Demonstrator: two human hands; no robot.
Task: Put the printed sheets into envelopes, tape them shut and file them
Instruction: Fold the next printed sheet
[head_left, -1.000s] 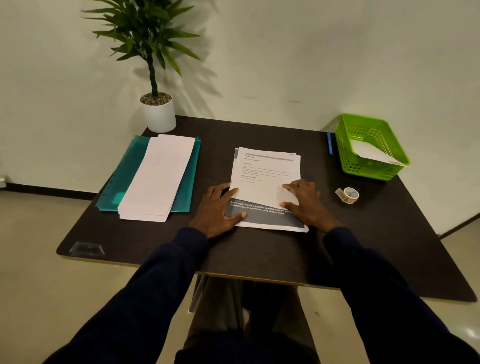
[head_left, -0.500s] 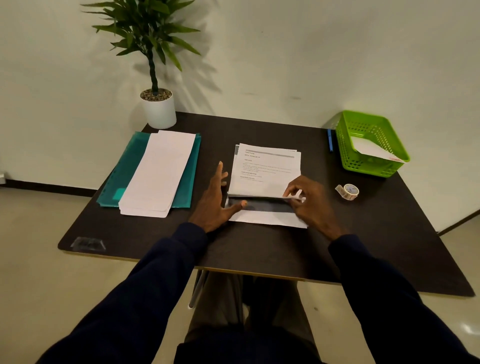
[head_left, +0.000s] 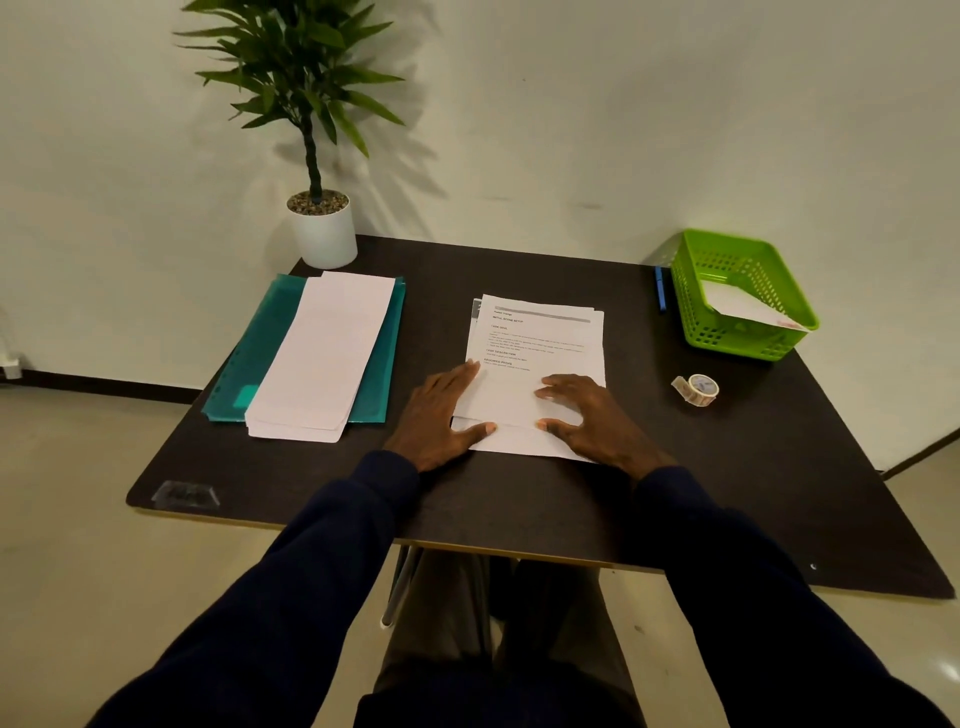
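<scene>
A stack of printed sheets (head_left: 540, 338) lies in the middle of the dark table (head_left: 727, 493). The top sheet's near part is folded up over itself. My left hand (head_left: 441, 421) rests flat at the stack's left edge, thumb on the fold. My right hand (head_left: 592, 418) presses with spread fingers on the folded part. A pile of long white envelopes (head_left: 322, 358) lies on a teal folder (head_left: 260, 343) at the left. A small tape roll (head_left: 698, 389) sits to the right. A green basket (head_left: 743, 296) at the back right holds one envelope (head_left: 743, 306).
A potted plant (head_left: 322, 208) stands at the table's back left corner against the wall. A blue pen (head_left: 661, 288) lies beside the basket. A clear plastic piece (head_left: 184, 493) sits at the near left corner. My legs show under the near table edge.
The near part of the top sheet, with its dark band, was lifted and folded away from me over the sheet. Both hands now press it flat.
</scene>
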